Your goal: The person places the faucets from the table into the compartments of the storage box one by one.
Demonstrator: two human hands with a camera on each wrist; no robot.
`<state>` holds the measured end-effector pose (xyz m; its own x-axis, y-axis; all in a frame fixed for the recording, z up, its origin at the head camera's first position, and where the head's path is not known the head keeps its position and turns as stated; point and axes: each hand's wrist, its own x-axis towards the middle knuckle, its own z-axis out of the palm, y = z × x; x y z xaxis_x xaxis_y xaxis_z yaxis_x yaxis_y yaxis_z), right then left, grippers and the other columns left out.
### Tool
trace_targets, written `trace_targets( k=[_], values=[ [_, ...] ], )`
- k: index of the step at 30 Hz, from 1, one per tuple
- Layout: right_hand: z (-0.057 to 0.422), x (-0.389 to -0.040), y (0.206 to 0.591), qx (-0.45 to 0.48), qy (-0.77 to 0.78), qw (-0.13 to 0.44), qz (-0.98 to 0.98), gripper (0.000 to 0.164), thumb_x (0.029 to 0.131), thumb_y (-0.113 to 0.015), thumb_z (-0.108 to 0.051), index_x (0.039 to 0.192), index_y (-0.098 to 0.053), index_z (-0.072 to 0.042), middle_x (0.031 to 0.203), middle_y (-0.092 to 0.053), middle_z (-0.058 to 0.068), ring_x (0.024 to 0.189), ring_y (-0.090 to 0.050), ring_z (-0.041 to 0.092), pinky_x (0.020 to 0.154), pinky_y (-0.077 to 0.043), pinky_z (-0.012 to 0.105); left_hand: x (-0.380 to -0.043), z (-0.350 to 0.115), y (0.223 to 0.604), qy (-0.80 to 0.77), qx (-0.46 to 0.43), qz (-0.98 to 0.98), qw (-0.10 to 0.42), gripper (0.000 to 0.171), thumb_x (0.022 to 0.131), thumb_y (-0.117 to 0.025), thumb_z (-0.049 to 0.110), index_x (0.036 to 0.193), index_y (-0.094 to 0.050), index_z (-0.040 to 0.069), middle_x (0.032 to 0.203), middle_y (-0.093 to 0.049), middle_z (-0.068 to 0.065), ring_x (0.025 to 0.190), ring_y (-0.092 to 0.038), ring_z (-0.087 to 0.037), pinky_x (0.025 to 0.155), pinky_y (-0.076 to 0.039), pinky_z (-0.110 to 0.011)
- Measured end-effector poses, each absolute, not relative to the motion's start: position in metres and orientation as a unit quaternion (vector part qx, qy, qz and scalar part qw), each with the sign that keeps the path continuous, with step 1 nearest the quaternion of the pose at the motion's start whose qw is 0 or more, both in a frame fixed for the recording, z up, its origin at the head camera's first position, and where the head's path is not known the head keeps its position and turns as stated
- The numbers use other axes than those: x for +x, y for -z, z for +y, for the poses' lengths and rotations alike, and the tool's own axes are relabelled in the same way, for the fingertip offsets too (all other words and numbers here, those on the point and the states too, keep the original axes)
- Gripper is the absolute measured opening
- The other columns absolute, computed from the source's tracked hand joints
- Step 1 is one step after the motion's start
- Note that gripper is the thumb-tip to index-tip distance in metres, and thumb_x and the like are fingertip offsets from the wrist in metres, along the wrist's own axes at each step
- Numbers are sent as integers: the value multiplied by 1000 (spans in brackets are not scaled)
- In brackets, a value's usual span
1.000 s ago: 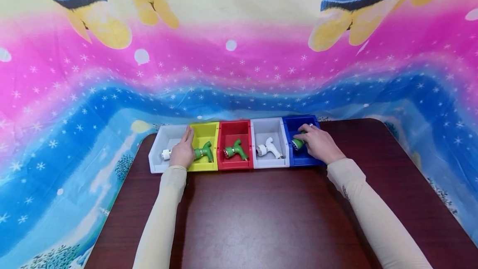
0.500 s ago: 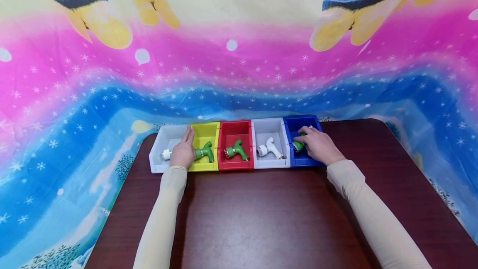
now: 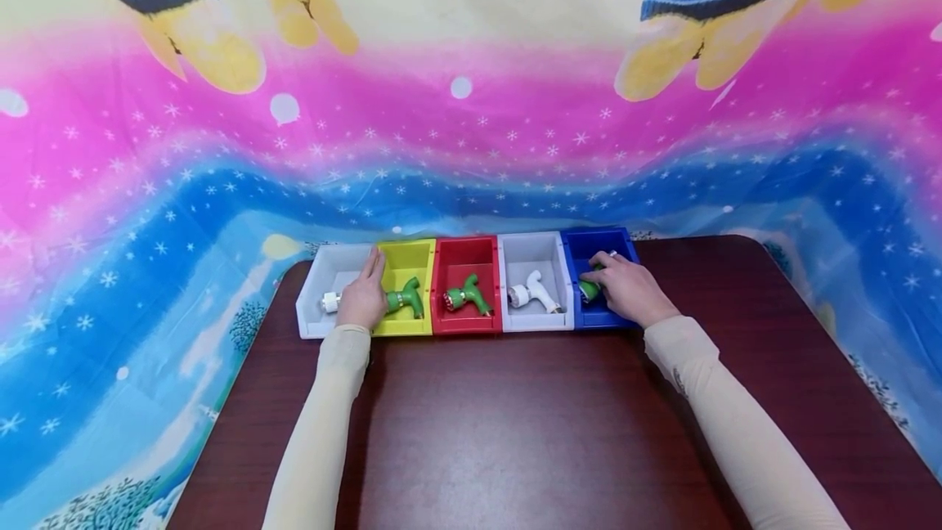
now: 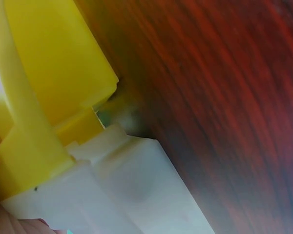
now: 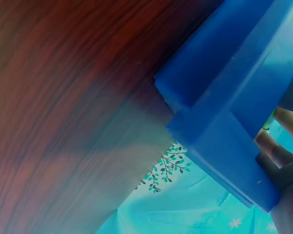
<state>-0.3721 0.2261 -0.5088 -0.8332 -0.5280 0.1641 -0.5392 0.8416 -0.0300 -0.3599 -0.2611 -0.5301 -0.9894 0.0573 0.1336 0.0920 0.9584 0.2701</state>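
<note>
My left hand (image 3: 363,298) lies over the divider between the left white bin (image 3: 309,321) and the yellow bin (image 3: 405,256), fingers straight and pointing away. On its left the white end of a tap (image 3: 331,302) shows in the white bin, the rest hidden by the hand. A green tap (image 3: 406,298) lies in the yellow bin, right beside the hand. My right hand (image 3: 631,285) reaches into the blue bin (image 3: 585,240), fingers curled round a green tap (image 3: 590,290) that it mostly covers. In the right wrist view, the fingers (image 5: 271,146) show behind the bin wall.
Between the hands, a red bin (image 3: 467,250) holds a green tap (image 3: 468,295) and a white bin (image 3: 530,245) holds a white tap (image 3: 534,293). The bins stand in a row along the far edge of the brown table (image 3: 508,424), before a patterned cloth (image 3: 471,137).
Slightly less of the green tap in the blue bin shows under my right hand. My left hand keeps its place, and the head view has shifted a little.
</note>
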Motion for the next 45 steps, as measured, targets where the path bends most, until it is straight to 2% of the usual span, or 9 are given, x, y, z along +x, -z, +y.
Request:
trace_targets(
  k=[24,31,45],
  values=[
    [226,-374,510,274,-20,55,-960,43,90,-70,3,129,-75,-13,133,-62,17,123,-60,46,97,-56,58,-362,-259,529,141,-36,-987,62,77,96,-49,-1,166,-20,11,175,-13,-5,56,-51,-21,60,-52,-37],
    [223,-374,511,267,-18,48,-962,42,90,-72,1,130,-74,-14,134,-63,17,127,-59,48,102,-53,60,-361,-260,529,145,-33,-987,54,75,98,-47,0,166,-19,10,176,-11,-5,54,-50,-20,56,-50,-35],
    [223,-376,516,277,-10,45,-960,45,89,-72,2,131,-74,-15,134,-63,18,126,-59,51,101,-53,61,-359,-259,527,139,-33,-988,57,76,97,-48,0,166,-19,10,176,-11,-5,55,-50,-20,56,-50,-35]
  ],
)
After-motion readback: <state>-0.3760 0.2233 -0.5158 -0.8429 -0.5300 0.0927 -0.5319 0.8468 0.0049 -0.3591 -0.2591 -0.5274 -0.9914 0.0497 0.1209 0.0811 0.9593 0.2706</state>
